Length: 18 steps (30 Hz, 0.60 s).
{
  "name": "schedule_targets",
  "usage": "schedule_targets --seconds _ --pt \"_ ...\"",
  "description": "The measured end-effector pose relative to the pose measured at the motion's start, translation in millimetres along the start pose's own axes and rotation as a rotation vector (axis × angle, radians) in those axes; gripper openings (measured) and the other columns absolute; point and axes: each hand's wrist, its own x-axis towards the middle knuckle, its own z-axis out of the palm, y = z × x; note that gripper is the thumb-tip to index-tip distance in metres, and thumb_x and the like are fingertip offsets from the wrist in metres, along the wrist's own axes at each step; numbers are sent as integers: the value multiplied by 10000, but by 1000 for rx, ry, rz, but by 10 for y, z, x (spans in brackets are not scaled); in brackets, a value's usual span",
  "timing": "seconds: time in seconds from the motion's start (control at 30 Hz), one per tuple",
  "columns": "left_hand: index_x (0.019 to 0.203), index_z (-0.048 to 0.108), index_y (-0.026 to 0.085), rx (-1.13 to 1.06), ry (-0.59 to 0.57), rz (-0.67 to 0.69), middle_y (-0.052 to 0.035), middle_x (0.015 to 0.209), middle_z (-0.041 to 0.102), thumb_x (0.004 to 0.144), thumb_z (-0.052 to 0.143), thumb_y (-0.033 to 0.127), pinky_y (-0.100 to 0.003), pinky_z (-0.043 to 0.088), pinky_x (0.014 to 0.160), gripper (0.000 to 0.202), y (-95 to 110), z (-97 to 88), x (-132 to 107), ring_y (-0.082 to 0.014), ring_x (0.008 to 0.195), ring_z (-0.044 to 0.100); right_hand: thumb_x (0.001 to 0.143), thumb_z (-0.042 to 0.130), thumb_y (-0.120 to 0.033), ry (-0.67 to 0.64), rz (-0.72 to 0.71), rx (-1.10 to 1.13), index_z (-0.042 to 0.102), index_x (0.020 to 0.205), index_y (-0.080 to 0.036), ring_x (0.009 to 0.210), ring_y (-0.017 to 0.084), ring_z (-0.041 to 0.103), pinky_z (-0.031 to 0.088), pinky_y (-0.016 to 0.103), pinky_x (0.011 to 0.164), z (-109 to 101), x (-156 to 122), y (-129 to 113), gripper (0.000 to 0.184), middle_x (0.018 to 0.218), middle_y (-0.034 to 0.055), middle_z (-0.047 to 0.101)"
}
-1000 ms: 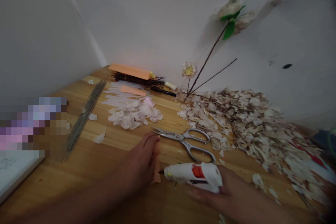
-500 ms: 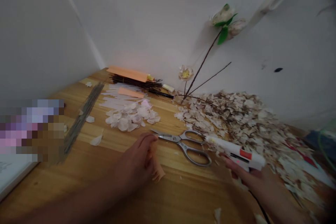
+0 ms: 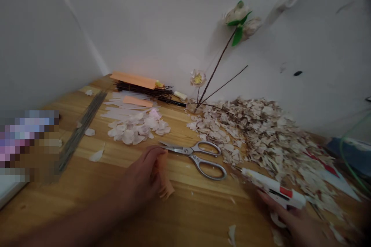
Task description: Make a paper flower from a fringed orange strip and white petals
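In the head view, my left hand [image 3: 147, 173] is closed on an orange paper strip [image 3: 165, 179], whose lower end is cut into a fringe. Metal scissors [image 3: 189, 152] lie just beyond it, blades pointing left. My right hand [image 3: 292, 220] grips a white hot glue gun [image 3: 275, 187] with a red patch, its nozzle toward the scissors' handles. Some of the right fingers are hidden behind the glue gun. Left of the scissors' tips sits a small heap of pale petals [image 3: 139, 127].
A large heap of brownish white petals [image 3: 261, 131] covers the right side. Along the back lie dark stems [image 3: 142, 89], orange paper [image 3: 133, 79] and white strips [image 3: 116, 104]. A made flower [image 3: 239, 17] leans near the wall. A bundle of wires [image 3: 84, 127] lies left.
My right hand has moved the glue gun right and nearer to me, away from the scissors' handles. The view has shifted slightly. My left hand still holds the paper strip.
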Motion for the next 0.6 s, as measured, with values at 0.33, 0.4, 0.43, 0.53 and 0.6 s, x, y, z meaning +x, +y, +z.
schedule_targets --seconds 0.33,0.4,0.43,0.53,0.6 --pt "1129 392 229 -26 47 -23 -74 1115 524 647 456 41 -313 486 694 522 -12 21 1 -213 907 568 538 692 -456 -28 -92 -30 676 695 -236 867 318 654 514 366 819 40 40 152 271 830 45 738" --pt "1130 382 239 -19 42 -15 -60 1064 531 648 442 31 -303 476 679 528 11 8 -4 -193 853 572 534 686 -477 -20 -76 -76 676 772 -218 870 326 651 521 371 803 43 57 199 352 851 61 734" --pt "1132 373 243 -12 32 -12 -50 1024 534 646 437 27 -299 471 670 536 22 -1 -7 -184 825 572 529 683 -492 -21 -66 -100 670 799 -206 877 329 647 519 374 805 38 71 240 393 870 73 730" --pt "1144 347 247 -3 -11 -26 -18 902 528 642 440 40 -302 456 636 551 52 -32 -20 -178 751 571 548 653 -526 3 -139 -168 614 937 -190 925 335 618 490 424 839 -33 95 374 515 978 104 691" --pt "1151 337 251 -27 -59 -45 -6 872 522 649 447 62 -301 444 601 548 69 -55 -34 -170 689 567 585 616 -557 101 -300 -189 527 1070 -213 948 329 597 483 456 827 -131 61 410 601 1057 107 637"
